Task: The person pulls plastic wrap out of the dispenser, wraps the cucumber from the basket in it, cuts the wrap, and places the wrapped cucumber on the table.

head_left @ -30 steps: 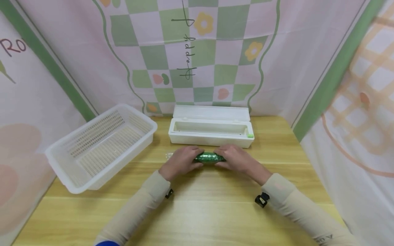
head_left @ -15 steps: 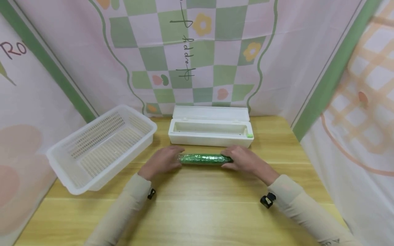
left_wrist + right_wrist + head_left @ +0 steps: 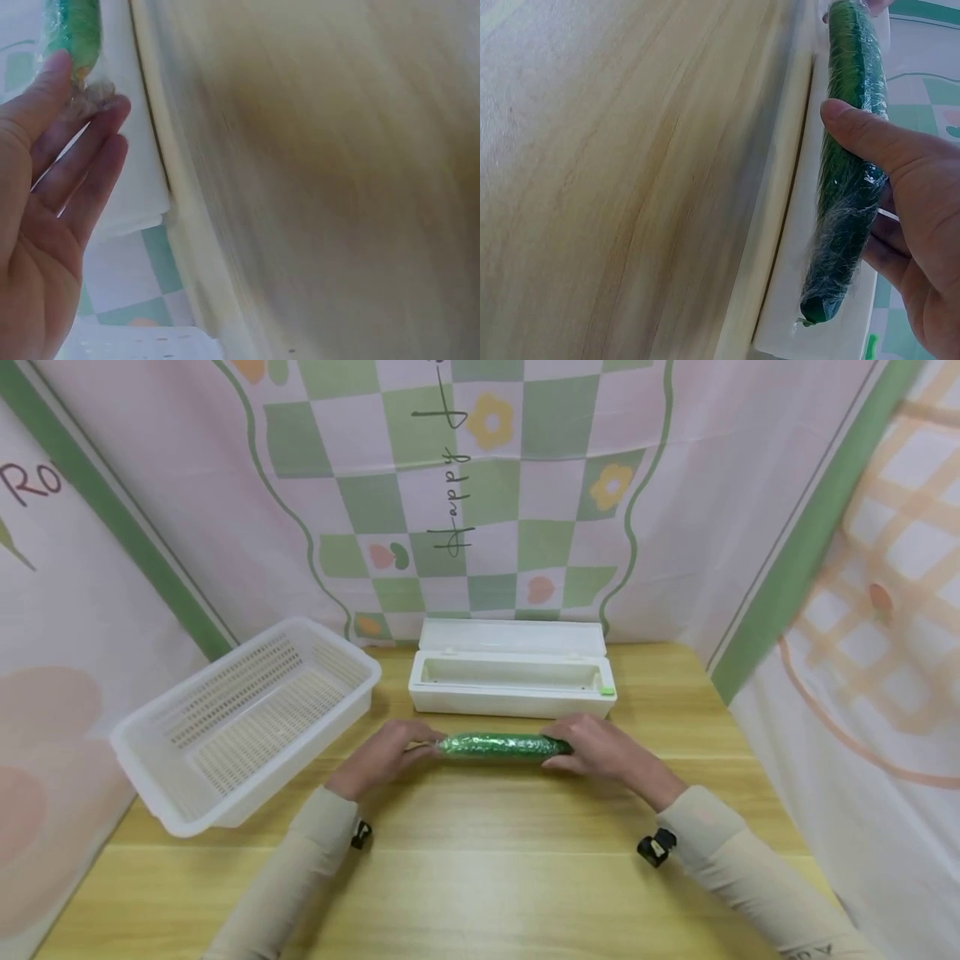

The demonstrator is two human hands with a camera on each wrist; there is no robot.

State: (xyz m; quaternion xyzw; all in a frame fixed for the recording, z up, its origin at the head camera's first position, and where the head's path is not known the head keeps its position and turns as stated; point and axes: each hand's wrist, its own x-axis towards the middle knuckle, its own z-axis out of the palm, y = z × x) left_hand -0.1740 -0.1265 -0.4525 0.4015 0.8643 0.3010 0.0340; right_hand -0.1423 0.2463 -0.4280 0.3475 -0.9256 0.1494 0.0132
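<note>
Cucumber (image 3: 501, 746) looks fully sheathed in cling film, lying crosswise on the worktop (image 3: 480, 877) just in front of the open wrap dispenser box (image 3: 512, 675). I judge wrapping nearly done; film tails at the ends need tidying. My left hand (image 3: 382, 758) pinches the crumpled film tail; my right hand (image 3: 596, 750) grips the other end, thumb over it. Basket (image 3: 240, 718) sits to the left.
</note>
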